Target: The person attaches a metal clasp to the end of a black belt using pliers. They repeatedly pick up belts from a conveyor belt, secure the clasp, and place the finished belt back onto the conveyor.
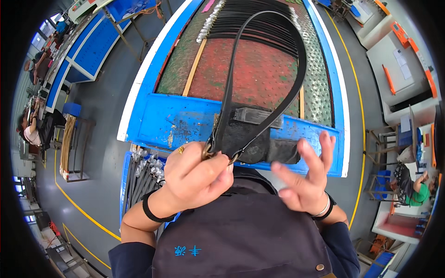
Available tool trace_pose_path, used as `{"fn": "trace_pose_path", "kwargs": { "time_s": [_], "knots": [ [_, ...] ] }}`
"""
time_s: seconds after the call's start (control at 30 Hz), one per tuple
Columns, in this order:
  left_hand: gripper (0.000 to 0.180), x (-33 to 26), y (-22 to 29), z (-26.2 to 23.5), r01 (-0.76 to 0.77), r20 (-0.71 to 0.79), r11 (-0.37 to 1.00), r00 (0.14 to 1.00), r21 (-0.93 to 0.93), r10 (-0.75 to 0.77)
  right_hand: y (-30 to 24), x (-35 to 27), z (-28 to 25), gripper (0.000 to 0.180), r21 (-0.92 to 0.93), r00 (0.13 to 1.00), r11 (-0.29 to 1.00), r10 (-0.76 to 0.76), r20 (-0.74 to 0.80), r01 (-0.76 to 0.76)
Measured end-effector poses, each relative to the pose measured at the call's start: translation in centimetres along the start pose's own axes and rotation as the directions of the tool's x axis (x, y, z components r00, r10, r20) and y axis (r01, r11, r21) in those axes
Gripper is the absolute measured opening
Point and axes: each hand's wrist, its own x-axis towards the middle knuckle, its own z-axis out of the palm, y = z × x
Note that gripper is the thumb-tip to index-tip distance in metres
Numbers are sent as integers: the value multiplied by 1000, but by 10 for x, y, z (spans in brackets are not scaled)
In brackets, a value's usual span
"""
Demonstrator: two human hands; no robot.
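My left hand (197,173) is closed, pinching the two ends of a black strap (302,65) together. The strap rises from that grip in a tall loop over the table. A brass-coloured metal fitting (236,156) shows at one strap end, partly hidden by the fingers. My right hand (309,178) is to the right, fingers spread, with nothing visible in it. Beyond the hands, a dark rectangular block (257,116) lies on a black pad (252,147) at the near edge of the blue-framed table (185,113). A smaller black cloth-like piece (285,151) is next to the pad.
Many black straps (255,21) with wrapped ends lie in a row across the table's far part. A blue crate (125,178) at my left holds more wrapped straps (146,173). Wooden strips (194,67) run along the table. People (417,192) sit at benches on both sides.
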Motion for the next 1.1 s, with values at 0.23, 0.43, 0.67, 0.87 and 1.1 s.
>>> {"fn": "trace_pose_path", "kwargs": {
  "time_s": [0.23,0.43,0.67,0.87,1.1],
  "knots": [
    [32,0,6,-1,-89,6,996,996,3,89,-14,16,12,41,-39,989,992,-120,-89,117],
    [34,-5,9,-7,-45,78,999,996,26,43,-13,19,13,40,-9,989,990,-141,-48,141],
    [35,-4,6,0,-152,22,983,988,101,151,-14,20,9,39,103,990,987,-116,-74,124],
    [34,-2,4,2,-203,49,972,979,121,199,-12,26,8,38,169,993,979,-112,-24,115],
    [14,4,-6,-6,189,22,968,982,-168,-188,32,-13,16,34,212,964,954,239,-114,-212]
  ]
}}
